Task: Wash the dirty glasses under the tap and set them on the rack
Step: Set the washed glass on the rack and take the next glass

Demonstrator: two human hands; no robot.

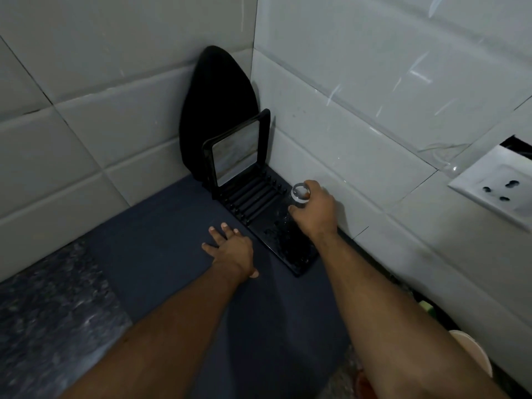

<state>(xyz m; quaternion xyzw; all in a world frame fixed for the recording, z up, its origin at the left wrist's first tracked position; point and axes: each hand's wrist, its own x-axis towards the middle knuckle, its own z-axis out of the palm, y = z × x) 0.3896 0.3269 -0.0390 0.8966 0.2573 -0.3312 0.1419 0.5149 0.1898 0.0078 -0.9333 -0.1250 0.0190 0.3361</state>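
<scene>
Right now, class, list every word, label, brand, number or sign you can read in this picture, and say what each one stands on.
None: no readable text appears anywhere in this view.
The glass in the right hand: no print visible.
The black rack and the framed panel standing in it: no label to be seen.
The wall socket: holes only, no marking legible.
The wall tiles and the dark mat under the left hand: plain.

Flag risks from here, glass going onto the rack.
1. The right hand grips the glass upside down near its base, over the wet rack; it might slip on release.
2. The glass sits close to the wall, so knuckles or rim may knock the tiles.
3. The left hand rests flat on the mat, not steadying the rack, which could shift.
</scene>
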